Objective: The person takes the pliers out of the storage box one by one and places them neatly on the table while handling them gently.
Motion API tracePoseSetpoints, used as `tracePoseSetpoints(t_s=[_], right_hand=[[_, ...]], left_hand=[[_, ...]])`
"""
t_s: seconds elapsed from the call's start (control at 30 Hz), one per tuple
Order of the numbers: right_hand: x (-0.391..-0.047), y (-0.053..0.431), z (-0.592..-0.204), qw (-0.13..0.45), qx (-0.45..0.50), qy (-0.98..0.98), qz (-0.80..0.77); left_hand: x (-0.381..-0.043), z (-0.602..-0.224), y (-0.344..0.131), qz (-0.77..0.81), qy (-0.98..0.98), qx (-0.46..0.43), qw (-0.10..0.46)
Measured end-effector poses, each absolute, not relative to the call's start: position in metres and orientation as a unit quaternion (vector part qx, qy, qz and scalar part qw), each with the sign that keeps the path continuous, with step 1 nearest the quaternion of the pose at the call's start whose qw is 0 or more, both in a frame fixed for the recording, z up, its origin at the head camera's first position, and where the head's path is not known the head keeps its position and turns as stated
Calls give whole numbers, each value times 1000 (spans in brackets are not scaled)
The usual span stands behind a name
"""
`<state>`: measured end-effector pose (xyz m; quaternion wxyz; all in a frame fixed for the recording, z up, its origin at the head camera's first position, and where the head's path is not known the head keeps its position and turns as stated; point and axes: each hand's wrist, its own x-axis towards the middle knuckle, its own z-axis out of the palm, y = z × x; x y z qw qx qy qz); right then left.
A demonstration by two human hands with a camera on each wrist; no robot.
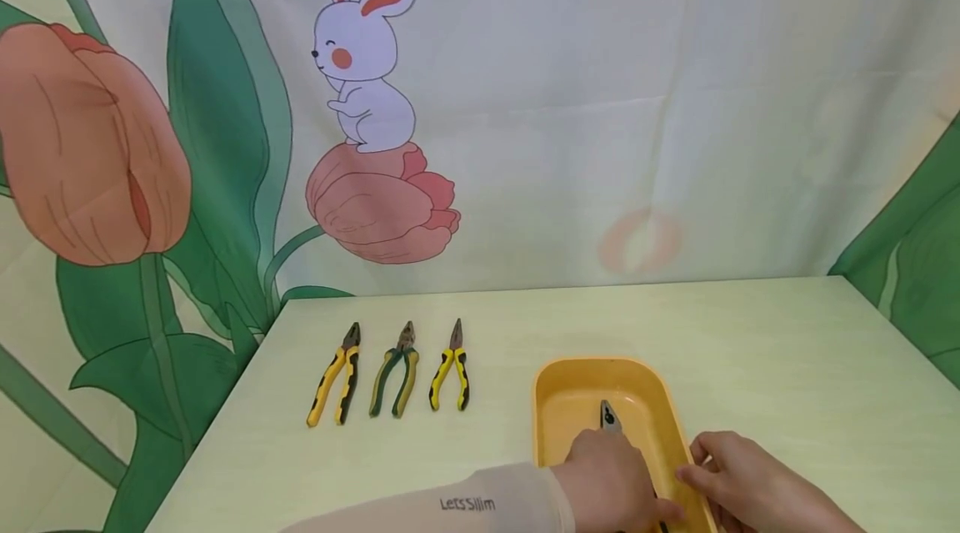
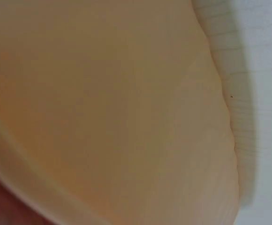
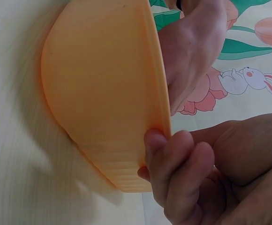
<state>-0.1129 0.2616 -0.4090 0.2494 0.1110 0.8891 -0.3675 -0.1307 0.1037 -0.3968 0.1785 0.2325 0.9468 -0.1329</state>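
An orange-yellow plastic box (image 1: 558, 408) stands at the near right of the table. My left hand (image 1: 609, 475) reaches down inside it and grips a pair of pliers (image 1: 611, 418). The pliers' grey head points away past my fingers, while most of the handles is hidden under the hand. At the box's right rim my right hand (image 1: 742, 473) pinches the wall between thumb and fingers, and the right wrist view shows the curled fingers (image 3: 187, 173) on that edge. Only the box's outer wall (image 2: 126, 103) and a bit of tabletop fill the left wrist view.
Left of the box, three more pliers lie in a row, heads pointing away: yellow-and-black combination pliers (image 1: 335, 374), green-handled pliers (image 1: 394, 370) and yellow needle-nose pliers (image 1: 452, 366). Behind the pale table (image 1: 787, 349) hangs a cloth (image 1: 540, 141) printed with tulips and a rabbit.
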Motion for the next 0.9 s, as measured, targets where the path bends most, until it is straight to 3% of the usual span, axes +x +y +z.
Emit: tracePoseSetpoints(t_s=[0.13, 0.53, 0.9], right_hand=[[-113, 262, -408, 245, 105, 892, -365], [-111, 261, -406, 241, 91, 890, -376], [-112, 260, -405, 242, 88, 894, -365]], left_hand=[[-133, -399, 104, -145, 945, 236, 172], [-142, -398, 99, -140, 940, 218, 220], [-151, -395, 75, -12, 934, 251, 254]])
